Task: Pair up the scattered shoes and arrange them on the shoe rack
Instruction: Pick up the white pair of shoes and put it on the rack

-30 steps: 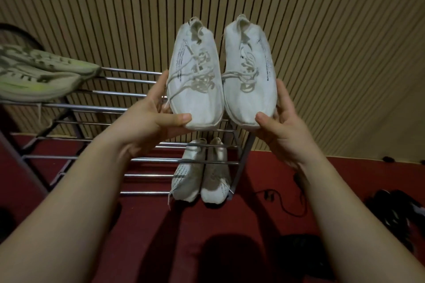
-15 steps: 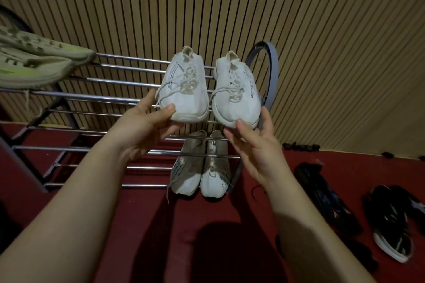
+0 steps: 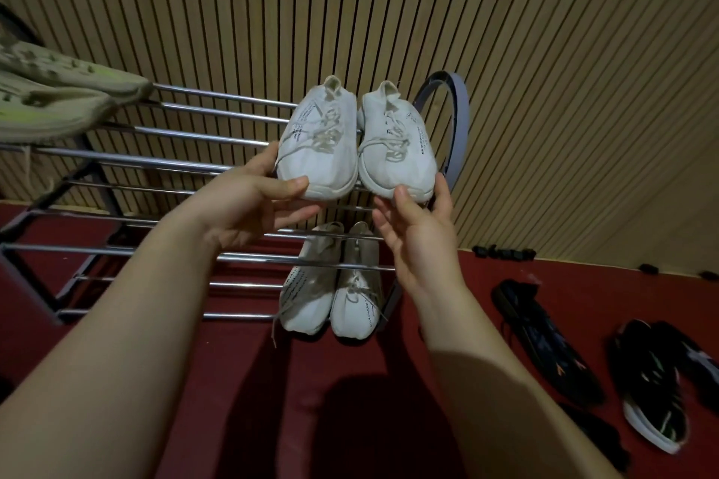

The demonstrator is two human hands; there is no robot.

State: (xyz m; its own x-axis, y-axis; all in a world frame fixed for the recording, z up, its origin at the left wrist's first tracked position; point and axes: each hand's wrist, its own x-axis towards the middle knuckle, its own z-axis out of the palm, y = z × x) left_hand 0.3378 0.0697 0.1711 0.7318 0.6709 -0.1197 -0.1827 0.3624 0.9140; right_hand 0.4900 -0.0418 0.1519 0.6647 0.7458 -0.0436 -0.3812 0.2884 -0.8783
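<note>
Slatted wood wall (image 3: 544, 70): tan vertical slats fill the whole far side, right behind the rack.
Red floor (image 3: 241, 362): deep red, running under the rack and out to the right.
Shoe rack (image 3: 186, 136): chrome bars on dark side frames, top shelf on show, lower tiers below it, a curved grey end loop at its right.
Left arm and left hand (image 3: 249, 206): reaching in from the near left, thumb laid over the toe of the left white sneaker, fingers curled beneath the sole. That's a firm grip on the toe.
Right arm and right hand (image 3: 420, 229): coming up from the near right, thumb tip on the toe rim of the right white sneaker, fingers spread up along its outer edge. A light pinch at the toe.
Left white sneaker (image 3: 319, 144): on the top shelf at the right end, toe towards us, heel to the wall, laces loose.
Right white sneaker (image 3: 397, 144): just beside its partner, touching at the side, same way round, close to the end loop.
Second white pair (image 3: 334, 292): down on a lower tier, directly under the held pair, side by side, toes near.
Pale green shoes (image 3: 58, 101): two of them at the far left of the top shelf, toes pointing right.
Black shoes (image 3: 544, 342): lying on the floor to the right of the rack, well apart from it; one has a white sole edge.
</note>
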